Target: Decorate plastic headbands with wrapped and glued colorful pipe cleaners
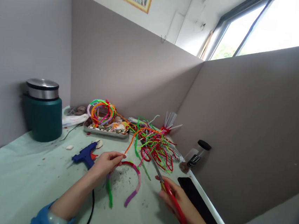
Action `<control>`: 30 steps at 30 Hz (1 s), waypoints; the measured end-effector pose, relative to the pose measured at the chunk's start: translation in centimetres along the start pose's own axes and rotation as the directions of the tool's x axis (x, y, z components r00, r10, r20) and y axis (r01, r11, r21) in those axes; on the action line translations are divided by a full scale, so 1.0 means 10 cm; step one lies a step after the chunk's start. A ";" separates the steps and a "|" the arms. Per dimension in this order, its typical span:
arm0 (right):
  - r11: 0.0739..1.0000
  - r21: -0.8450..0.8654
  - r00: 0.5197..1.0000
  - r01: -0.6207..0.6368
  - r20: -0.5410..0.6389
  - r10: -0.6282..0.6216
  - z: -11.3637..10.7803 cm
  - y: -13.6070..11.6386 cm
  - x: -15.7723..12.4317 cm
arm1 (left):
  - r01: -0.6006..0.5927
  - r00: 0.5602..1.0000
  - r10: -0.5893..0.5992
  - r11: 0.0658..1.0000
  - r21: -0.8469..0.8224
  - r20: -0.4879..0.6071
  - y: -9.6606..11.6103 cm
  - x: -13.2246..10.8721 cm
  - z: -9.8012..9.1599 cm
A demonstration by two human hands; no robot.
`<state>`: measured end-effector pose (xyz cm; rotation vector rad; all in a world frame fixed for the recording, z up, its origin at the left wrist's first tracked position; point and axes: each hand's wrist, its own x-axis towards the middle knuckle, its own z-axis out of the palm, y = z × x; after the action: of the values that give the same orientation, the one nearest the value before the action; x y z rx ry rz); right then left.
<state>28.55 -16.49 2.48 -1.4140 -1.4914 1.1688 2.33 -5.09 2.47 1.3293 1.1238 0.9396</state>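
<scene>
My left hand (109, 162) pinches the end of an orange pipe cleaner (129, 144), which arcs up and right toward the pile. Just beneath its fingers is a curved headband (138, 181) wrapped in green, red, pink and purple fuzzy lengths. The hand hides part of the band, so I cannot tell whether it grips that too. In my right hand (174, 193) is a pair of scissors (174, 203) with red handles, blades pointing up and left toward the pile of colourful pipe cleaners (159, 144).
A blue glue gun (85, 156) lies left of my left hand, near a dark cable. Behind it stands a metal tray (105, 133) of shells with wrapped hoops (100, 111). A green flask (44, 116), a clear jar (196, 156) and a black slab (198, 204) flank the work area.
</scene>
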 end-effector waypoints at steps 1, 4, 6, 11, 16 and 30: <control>0.997 -0.068 0.999 0.038 -0.006 -0.039 0.04 -0.04 0.03 | -0.009 1.000 0.009 1.000 0.009 0.000 0.00 0.00 0.00; 0.948 -0.285 0.990 0.138 0.042 -0.132 0.14 -0.16 0.08 | -0.026 1.000 0.025 0.999 0.034 0.013 0.00 -0.01 0.01; 0.910 -0.375 0.984 0.176 0.083 -0.156 0.21 -0.23 0.11 | -0.039 0.999 0.037 0.998 0.054 0.036 0.00 -0.02 0.01; 0.867 -0.442 0.972 0.230 0.140 -0.187 0.42 -0.33 0.25 | -0.078 0.994 0.068 0.990 0.115 0.088 0.01 -0.04 0.04; 0.883 -0.393 0.965 0.258 0.155 -0.212 0.58 -0.35 0.41 | -0.109 0.990 0.091 0.978 0.178 0.110 0.03 -0.05 0.05; 0.897 -0.360 0.966 0.258 0.120 -0.229 0.69 -0.24 0.48 | -0.209 0.976 0.185 0.944 0.255 0.115 0.06 -0.07 0.02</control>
<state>20.77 -12.41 2.45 -1.3815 -1.9605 0.8172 2.45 -5.78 3.06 1.7126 1.0884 0.8844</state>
